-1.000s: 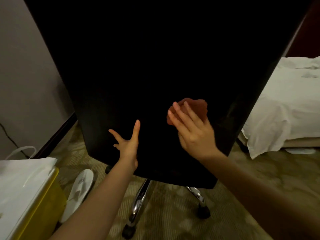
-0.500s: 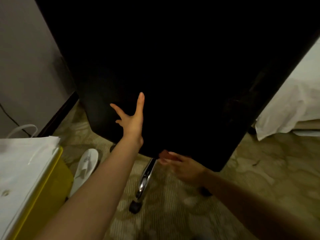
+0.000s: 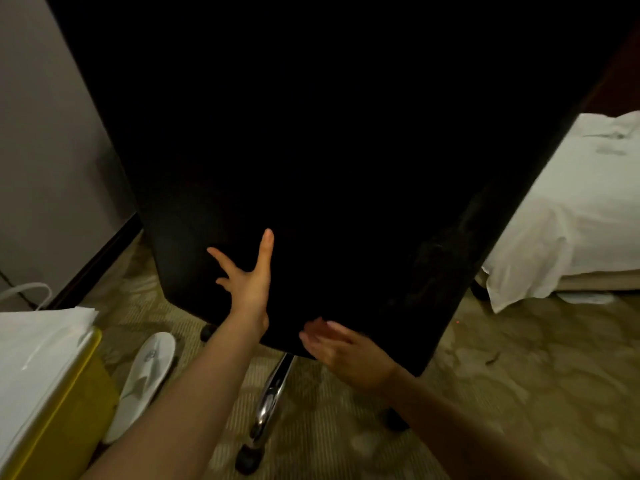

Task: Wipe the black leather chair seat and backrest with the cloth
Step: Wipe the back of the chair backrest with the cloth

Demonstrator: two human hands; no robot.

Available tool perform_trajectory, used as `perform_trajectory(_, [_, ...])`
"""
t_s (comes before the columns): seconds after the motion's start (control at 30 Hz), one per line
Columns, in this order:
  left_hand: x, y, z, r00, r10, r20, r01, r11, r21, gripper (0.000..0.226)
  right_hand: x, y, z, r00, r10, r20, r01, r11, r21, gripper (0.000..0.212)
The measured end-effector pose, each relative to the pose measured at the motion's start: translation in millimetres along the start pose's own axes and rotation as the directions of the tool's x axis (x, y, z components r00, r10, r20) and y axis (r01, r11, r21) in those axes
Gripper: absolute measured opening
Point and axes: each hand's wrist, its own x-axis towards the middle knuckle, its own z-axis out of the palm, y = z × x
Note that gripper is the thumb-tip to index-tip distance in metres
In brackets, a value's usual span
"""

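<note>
The black leather chair's backrest [image 3: 346,150] fills most of the view, with its rear side facing me. My left hand [image 3: 249,278] rests flat on it near the lower left, fingers spread and straight. At the bottom edge of the backrest my right hand [image 3: 341,351] lies blurred, its fingers stretched out against the leather. The reddish cloth is hidden under that hand, and I cannot make it out. The seat is out of sight behind the backrest.
Below the backrest a chrome leg [image 3: 273,393] runs down to a black caster [image 3: 247,459] on patterned carpet. A white slipper [image 3: 149,372] lies at the left beside a yellow box [image 3: 59,420] topped with white paper. A white-sheeted bed [image 3: 571,220] stands at the right.
My right hand swept the cloth from mid-backrest down to the bottom edge, and now sits slightly further right there. The left hand has stayed pressed on the backrest.
</note>
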Motion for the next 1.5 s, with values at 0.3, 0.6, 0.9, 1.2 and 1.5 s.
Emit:
perform_trajectory(0.3, [-16, 10, 4, 0.999, -0.019, -0.038, 0.021, 0.998, 0.056, 0.094, -42, 190, -122, 0.789, 0.301, -0.535, -0.329, 0.943, 0.046, 0.035])
perform_trajectory(0.6, [-74, 29, 95, 0.999, -0.025, -0.028, 0.023, 0.997, -0.068, 0.105, -74, 83, -36, 0.996, -0.046, -0.082, 0.044, 0.999, -0.02, 0.039])
perform_trajectory(0.9, [-69, 37, 100, 0.998, -0.056, -0.035, 0.056, 0.998, -0.019, 0.107, -31, 143, -80, 0.69, 0.474, -0.546, -0.411, 0.878, 0.243, 0.037])
perform_trajectory(1.2, [-57, 41, 86, 0.998, -0.06, 0.007, 0.061, 0.997, -0.047, 0.108, -51, 125, -50, 0.938, -0.05, -0.344, 0.033, 0.998, -0.054, 0.038])
perform_trajectory(1.5, [-68, 48, 75, 0.997, -0.052, 0.055, 0.057, 0.995, -0.085, 0.12, -29, 162, -107, 0.726, 0.362, -0.585, -0.274, 0.932, 0.237, 0.036])
